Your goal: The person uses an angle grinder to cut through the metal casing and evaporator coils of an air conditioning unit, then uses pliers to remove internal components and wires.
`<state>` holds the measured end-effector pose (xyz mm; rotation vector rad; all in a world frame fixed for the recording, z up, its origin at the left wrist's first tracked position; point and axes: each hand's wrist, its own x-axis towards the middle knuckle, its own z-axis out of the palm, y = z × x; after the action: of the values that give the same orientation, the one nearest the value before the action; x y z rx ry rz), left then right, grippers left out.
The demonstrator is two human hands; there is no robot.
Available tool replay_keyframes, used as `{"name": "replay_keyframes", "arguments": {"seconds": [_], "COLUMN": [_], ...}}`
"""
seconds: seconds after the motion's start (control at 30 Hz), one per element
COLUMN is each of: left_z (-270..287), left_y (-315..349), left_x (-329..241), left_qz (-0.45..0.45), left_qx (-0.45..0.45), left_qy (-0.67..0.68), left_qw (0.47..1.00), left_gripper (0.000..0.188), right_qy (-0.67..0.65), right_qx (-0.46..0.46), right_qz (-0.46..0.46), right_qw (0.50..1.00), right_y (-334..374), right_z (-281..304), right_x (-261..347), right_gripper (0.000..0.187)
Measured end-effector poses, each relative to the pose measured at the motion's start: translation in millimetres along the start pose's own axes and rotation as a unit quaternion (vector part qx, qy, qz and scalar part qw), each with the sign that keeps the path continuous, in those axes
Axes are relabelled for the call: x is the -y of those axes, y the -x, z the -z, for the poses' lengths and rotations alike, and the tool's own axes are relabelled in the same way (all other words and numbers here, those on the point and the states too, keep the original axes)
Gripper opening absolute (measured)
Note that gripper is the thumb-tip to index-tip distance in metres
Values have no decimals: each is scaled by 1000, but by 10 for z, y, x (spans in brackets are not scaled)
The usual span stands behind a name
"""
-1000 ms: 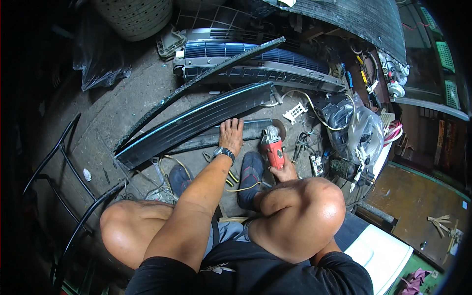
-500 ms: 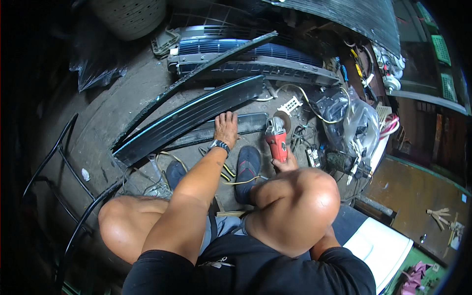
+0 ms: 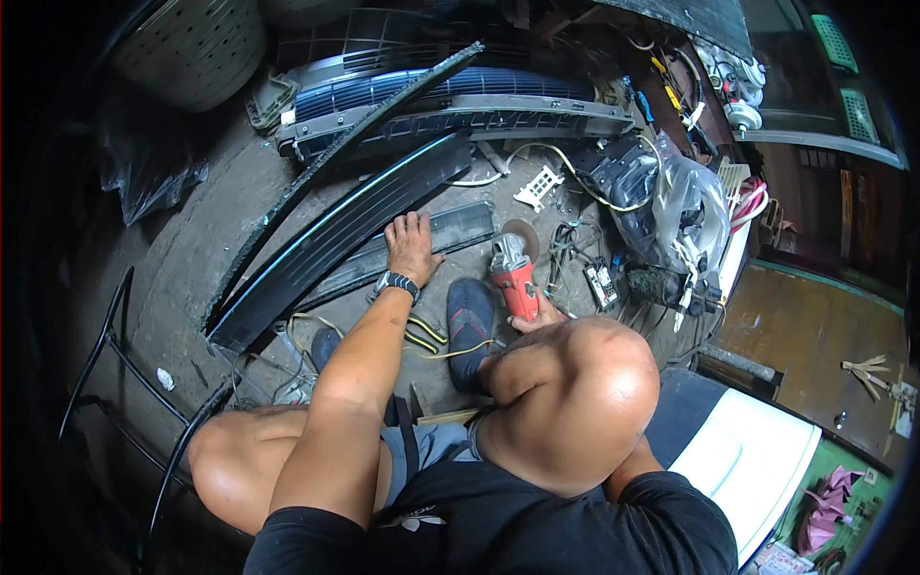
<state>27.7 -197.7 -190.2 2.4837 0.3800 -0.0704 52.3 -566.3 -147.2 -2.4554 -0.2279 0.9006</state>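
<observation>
My left hand (image 3: 412,247) lies with fingers stretched out on a long dark trough-like strip (image 3: 460,227), pressing it from above. In my right hand (image 3: 540,314), partly hidden behind my knee, is a red angle grinder (image 3: 516,287). The grinder's round disc (image 3: 520,238) is just past the strip's right end; whether they touch, I cannot tell. Beyond the strip lies a wide black ribbed panel (image 3: 355,230), and past it a narrow rough-edged dark bar (image 3: 335,158). Pliers with yellow-and-black handles (image 3: 425,333) rest on the floor between my feet.
An air-conditioner-like housing (image 3: 460,110) spans the far side. A white perforated plastic piece (image 3: 539,189), a clear plastic bag (image 3: 690,196), tangled cables (image 3: 570,254) and a power strip (image 3: 602,285) lie to the right. A bent black metal frame (image 3: 115,335) stands at the left.
The whole view has turned slightly and shifted, so the floor items appear further left. My left hand stays on the strip, and my right hand still holds the grinder by its end.
</observation>
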Motion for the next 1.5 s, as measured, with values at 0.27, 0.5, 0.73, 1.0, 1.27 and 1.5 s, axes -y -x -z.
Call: {"name": "replay_keyframes", "arguments": {"seconds": [0.27, 0.5, 0.73, 1.0, 1.27, 1.5], "left_z": [12, 8, -9, -27, -44, -79], "left_y": [-7, -5, 56, 71, 116, 104], "left_x": [5, 0, 16, 0, 10, 40], "left_qz": [13, 15, -6, -7, -4, 2], "left_qx": [4, 4, -3, -10, -3, -1], "left_qy": [-5, -16, -16, -14, -20, -18], "left_qw": [1000, 1000, 1000, 1000, 1000, 1000], "left_gripper": [99, 95, 94, 91, 95, 96], "right_qy": [-8, 58, 48, 44, 35, 53], "right_qx": [3, 27, 2, 10, 15, 20], "right_qz": [40, -30, -12, 10, 19, 21], "right_qw": [999, 997, 999, 999, 999, 998], "right_y": [-31, -92, -110, -158, -243, -375], "right_z": [27, 20, -33, 66, 102, 134], "right_x": [97, 269, 298, 572, 775, 899], "right_gripper": [97, 97, 96, 96, 92, 91]}}
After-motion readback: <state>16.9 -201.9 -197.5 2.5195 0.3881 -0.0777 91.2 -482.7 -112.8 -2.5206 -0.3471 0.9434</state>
